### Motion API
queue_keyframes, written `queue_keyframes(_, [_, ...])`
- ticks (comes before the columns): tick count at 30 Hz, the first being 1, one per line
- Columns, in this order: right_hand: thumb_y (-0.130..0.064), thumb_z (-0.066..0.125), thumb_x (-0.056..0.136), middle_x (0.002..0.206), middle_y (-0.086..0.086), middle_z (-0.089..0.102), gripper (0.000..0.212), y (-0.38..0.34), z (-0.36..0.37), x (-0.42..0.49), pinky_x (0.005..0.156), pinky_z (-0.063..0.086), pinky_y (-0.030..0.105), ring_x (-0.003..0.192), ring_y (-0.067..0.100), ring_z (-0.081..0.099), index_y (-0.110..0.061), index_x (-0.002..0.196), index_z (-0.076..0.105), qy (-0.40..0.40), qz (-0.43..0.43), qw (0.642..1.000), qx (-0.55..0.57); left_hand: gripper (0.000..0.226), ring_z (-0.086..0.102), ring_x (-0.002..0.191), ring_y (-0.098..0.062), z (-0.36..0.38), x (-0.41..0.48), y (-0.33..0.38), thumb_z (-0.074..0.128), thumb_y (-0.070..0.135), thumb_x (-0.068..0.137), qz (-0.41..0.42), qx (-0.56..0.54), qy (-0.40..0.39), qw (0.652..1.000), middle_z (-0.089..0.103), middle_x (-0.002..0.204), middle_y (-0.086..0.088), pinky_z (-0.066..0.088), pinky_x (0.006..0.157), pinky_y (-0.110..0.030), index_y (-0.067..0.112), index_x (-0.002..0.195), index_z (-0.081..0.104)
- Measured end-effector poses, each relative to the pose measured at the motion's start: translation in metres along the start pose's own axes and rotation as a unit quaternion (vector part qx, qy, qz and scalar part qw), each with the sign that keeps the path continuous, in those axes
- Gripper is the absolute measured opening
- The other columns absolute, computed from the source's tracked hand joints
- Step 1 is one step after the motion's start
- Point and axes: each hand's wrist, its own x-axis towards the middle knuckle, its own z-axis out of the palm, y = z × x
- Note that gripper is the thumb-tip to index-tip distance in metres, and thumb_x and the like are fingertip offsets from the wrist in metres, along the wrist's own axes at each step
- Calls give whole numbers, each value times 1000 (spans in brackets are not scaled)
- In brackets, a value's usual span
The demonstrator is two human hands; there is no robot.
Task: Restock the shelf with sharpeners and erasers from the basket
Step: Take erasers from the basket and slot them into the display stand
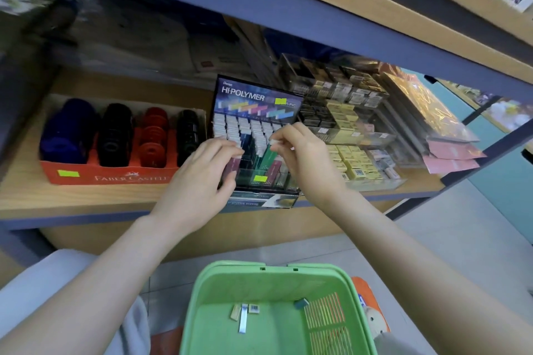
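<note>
Eraser pinched in right hand grip at "HI-POLYMER" display; left hand grip unclear.

"Pentel HI-POLYMER" on eraser display box; "FABER-CASTELL" on red sharpener tray.

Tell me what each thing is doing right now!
Left hand: resting on the eraser display's front rows.
Right hand: pinching a small white eraser.
Hi-Polymer eraser display: upright, partly filled.
Faber-Castell sharpener box: open, four rows.
Green basket: nearly empty, a few small items left.
</note>
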Motion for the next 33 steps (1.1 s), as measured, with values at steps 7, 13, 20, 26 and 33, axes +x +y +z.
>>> queue_keyframes(7, [-12,59,92,86,-3,55,6,4,-8,11,75,47,28,78,14,54,-8,95,62,-52,6,999,14,38,38,131,-18,-1,-1,2,56,12,91,-1,12,-13,1000,47,133,-2,34,107,-36,14,128,54])
queue_keyframes(13, [-16,65,88,89,0,65,11,2,-3,9,77,52,38,82,17,60,-10,97,65,-96,-3,995,-17,37,36,133,-18,0,-2,4,57,13,91,0,26,-13,1000,46,134,-3,32,107,-35,14,127,53])
queue_keyframes(20, [-9,69,83,85,7,60,5,4,18,-9,56,53,40,76,25,58,-5,83,67,14,-30,998,-58,40,36,133,-17,1,-1,2,57,10,90,2,23,-6,1000,48,134,-3,28,109,-32,10,130,50])
queue_keyframes(26, [-10,59,87,98,10,64,25,0,19,-33,81,40,29,93,26,54,-2,110,64,29,-74,986,-147,42,34,135,-22,-2,-8,4,59,6,88,30,67,13,997,50,135,-10,21,112,-32,6,129,51])
queue_keyframes(33, [-17,47,92,91,7,55,15,20,36,-132,72,38,30,83,23,48,-11,105,52,29,-18,996,-82,29,48,104,-22,21,-69,10,47,15,85,108,81,11,991,60,104,-11,33,93,-33,3,107,62])
